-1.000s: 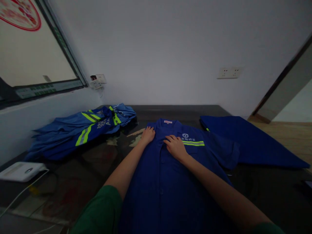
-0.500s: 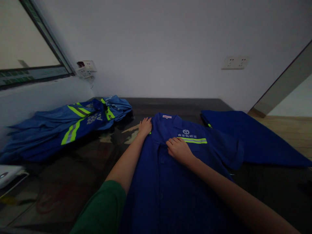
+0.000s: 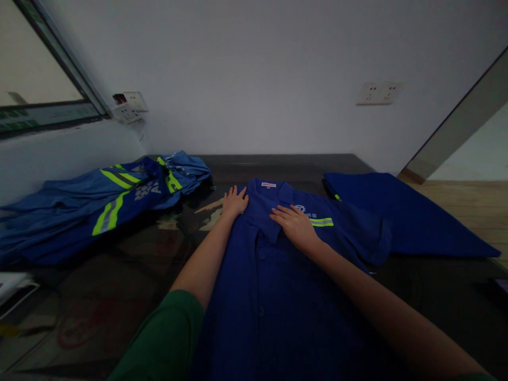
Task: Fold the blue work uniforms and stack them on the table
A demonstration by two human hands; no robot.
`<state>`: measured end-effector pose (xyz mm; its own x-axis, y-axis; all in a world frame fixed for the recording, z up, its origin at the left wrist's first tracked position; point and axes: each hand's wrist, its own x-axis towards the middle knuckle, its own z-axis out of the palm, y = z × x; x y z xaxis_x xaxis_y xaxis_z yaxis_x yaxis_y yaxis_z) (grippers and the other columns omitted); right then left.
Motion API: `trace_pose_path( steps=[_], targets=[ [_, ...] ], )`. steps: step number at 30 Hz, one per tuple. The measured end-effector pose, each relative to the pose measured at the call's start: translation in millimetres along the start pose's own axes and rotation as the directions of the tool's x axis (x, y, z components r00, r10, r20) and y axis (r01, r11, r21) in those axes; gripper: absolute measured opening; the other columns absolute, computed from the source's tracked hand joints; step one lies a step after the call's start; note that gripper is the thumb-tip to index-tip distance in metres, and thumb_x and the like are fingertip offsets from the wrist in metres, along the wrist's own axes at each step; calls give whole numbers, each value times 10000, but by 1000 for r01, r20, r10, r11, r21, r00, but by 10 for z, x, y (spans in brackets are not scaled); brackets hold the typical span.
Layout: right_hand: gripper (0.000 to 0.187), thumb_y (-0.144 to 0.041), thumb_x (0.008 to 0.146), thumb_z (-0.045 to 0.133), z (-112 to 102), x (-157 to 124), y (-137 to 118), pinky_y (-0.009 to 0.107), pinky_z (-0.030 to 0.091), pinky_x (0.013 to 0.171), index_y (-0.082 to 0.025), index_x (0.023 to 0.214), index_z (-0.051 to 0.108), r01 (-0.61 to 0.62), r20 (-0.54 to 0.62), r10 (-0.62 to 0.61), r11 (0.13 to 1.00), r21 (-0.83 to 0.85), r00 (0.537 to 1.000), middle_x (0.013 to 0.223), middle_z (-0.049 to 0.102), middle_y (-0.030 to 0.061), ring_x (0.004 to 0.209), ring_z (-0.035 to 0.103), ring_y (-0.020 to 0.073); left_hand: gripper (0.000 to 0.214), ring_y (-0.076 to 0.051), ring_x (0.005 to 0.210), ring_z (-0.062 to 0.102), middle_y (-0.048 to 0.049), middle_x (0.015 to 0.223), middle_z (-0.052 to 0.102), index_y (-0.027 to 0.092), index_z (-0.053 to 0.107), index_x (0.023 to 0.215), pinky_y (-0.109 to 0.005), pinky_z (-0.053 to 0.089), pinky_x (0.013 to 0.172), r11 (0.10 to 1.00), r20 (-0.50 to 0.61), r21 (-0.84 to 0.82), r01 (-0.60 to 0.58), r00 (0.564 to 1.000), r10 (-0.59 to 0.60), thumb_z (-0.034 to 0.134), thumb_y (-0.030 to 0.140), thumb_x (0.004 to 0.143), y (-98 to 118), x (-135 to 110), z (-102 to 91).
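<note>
Your blue work shirt (image 3: 273, 280) lies buttoned and face up in the middle of the dark, glossy worktop (image 3: 130, 264), collar pointing to 12 o'clock, towards the wall. Your left hand (image 3: 235, 202) rests flat at the shirt's shoulder edge just beside the collar, at about 11 o'clock. Its grip is fully open, fingers spread, and it holds nothing. Your right hand (image 3: 296, 226) lies palm down on the chest at about 1 o'clock, touching the yellow reflective stripe, its grip likewise open and empty. At 9 to 10 o'clock a heap of blue garments (image 3: 107, 201) with yellow stripes sits on the worktop against the left wall, well apart from the shirt. At 2 o'clock another blue garment (image 3: 397, 217) is spread out, its near edge meeting the shirt's sleeve. The pale wall (image 3: 254, 69) behind carries a double socket (image 3: 379, 92) at 1 o'clock, and more sockets (image 3: 127, 106) sit in the corner at 10 o'clock, beside a dark-framed window (image 3: 39, 79). A wooden floor (image 3: 468, 206) and a slanting door frame (image 3: 452, 127) show at 3 o'clock.
</note>
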<state>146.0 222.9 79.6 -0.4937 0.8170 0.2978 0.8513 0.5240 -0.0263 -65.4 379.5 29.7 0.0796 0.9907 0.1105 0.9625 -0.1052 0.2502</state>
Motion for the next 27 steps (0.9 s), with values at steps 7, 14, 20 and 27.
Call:
trace_pose_path(
  steps=[7, 14, 20, 27],
  targets=[
    [496, -41, 890, 377, 176, -109, 165, 436, 399, 1025, -159, 1351, 515, -195, 84, 196, 981, -21, 977, 1387, 511, 128, 1297, 454, 252, 547, -308, 1419, 224, -95, 1533, 303, 243, 399, 1427, -529, 169, 1141, 998, -144, -54, -14, 990, 6, 379, 454, 923, 77, -96, -84],
    [464, -7, 844, 406, -111, -136, -140, 369, 394, 1019, -139, 1246, 595, -131, -62, 145, 974, 187, 987, 1234, 617, 112, 1169, 520, 213, 318, -198, 1133, 540, -91, 1159, 622, 169, 627, 1103, -376, 383, 1047, 880, -381, -284, -381, 887, 261, 421, 119, 866, 168, -568, -459],
    [425, -61, 810, 533, 31, 9, -570, 344, 417, 962, -146, 1226, 543, -63, -29, 78, 937, 344, 997, 1169, 608, 98, 1101, 524, 201, 316, -176, 955, 604, -70, 1021, 654, 156, 633, 1028, -335, 500, 877, 819, -226, -463, -340, 938, 261, 439, 51, 803, 30, -1140, -429],
    [192, -108, 856, 496, 232, 138, -649, 299, 442, 852, -168, 1000, 609, -260, 2, 266, 941, 218, 964, 1029, 642, 85, 998, 567, 210, 304, -191, 1056, 576, -72, 1071, 634, 170, 624, 1031, -376, 448, 981, 800, -220, -391, -456, 890, 400, 444, 57, 814, -80, -1420, -303]
  ],
)
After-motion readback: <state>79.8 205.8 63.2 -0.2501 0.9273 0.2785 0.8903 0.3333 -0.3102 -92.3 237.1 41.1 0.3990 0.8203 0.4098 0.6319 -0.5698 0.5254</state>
